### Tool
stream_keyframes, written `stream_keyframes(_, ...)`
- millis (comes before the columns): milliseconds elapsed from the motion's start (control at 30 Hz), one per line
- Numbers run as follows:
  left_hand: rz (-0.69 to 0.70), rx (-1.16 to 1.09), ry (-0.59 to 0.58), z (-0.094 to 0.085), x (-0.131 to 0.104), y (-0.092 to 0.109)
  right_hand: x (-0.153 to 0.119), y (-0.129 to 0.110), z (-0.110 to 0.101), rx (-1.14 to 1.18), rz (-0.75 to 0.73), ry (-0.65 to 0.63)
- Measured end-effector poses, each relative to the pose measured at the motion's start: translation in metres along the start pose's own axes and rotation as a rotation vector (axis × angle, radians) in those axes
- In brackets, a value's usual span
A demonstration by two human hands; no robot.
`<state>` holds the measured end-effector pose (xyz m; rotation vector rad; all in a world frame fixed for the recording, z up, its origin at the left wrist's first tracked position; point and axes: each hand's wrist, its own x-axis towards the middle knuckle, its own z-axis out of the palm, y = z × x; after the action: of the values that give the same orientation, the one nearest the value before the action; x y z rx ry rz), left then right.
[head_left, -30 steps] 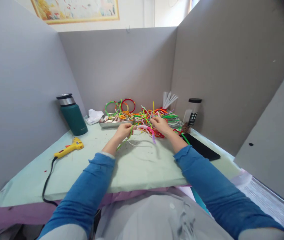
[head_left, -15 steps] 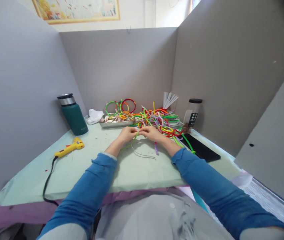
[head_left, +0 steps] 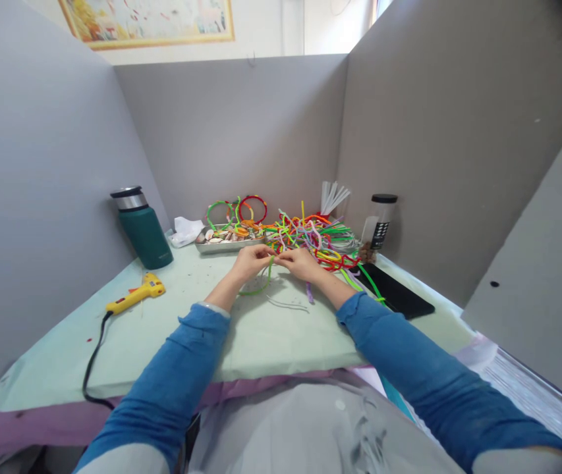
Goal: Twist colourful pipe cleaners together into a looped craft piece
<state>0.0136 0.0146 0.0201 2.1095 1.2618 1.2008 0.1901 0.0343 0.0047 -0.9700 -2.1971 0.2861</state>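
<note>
My left hand [head_left: 255, 261] and my right hand [head_left: 299, 263] meet over the middle of the table, fingertips pinched close together. Between them is a light green pipe cleaner [head_left: 267, 282], whose loose end curves down to the left under my left hand. Thin grey wires [head_left: 288, 304] trail below the fingers towards the right. Exactly how the green strand and the wires join is hidden by my fingertips. A short purple fuzzy piece [head_left: 309, 293] lies beside my right wrist.
Behind my hands stand a metal tray [head_left: 228, 247] of shells and a heap of coloured pipe cleaners [head_left: 310, 234]. Left are a yellow glue gun [head_left: 135, 293], its cord and a green bottle [head_left: 145, 237]. Right are a clear jar [head_left: 378, 224] and a black flat slab [head_left: 402, 293]. Grey partitions [head_left: 231, 125] enclose the table.
The green pipe cleaner's loose end now hangs in a wider curve under my left hand. The grey wires have shifted slightly below the fingers. Both hands stay together in nearly the same place.
</note>
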Motion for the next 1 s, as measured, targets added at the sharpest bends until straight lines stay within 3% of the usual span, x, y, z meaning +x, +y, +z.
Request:
stream_keyframes(267,-0.256,-0.515,0.06,-0.008,0.001,0.011,-0.002,-0.007,0.009,0.034,-0.076,-0.119)
stream_keyframes(400,-0.285,-0.647,0.11,-0.012,0.003,0.009,-0.002,-0.007,0.008,0.093,-0.046,-0.136)
stream_keyframes(533,-0.301,-0.458,0.103,-0.012,-0.001,0.004,-0.003,-0.008,0.009,0.143,-0.007,-0.125)
stream_keyframes(667,-0.364,-0.158,-0.089,-0.007,-0.006,0.002,-0.002,-0.008,0.012,0.196,0.07,-0.099)
stream_keyframes(733,-0.405,-0.13,-0.151,-0.005,-0.008,0.002,-0.001,-0.009,0.013,0.236,0.107,-0.1)
stream_keyframes(1000,-0.429,-0.109,-0.152,0.0,-0.006,0.0,-0.001,-0.015,0.011,0.369,0.222,-0.106)
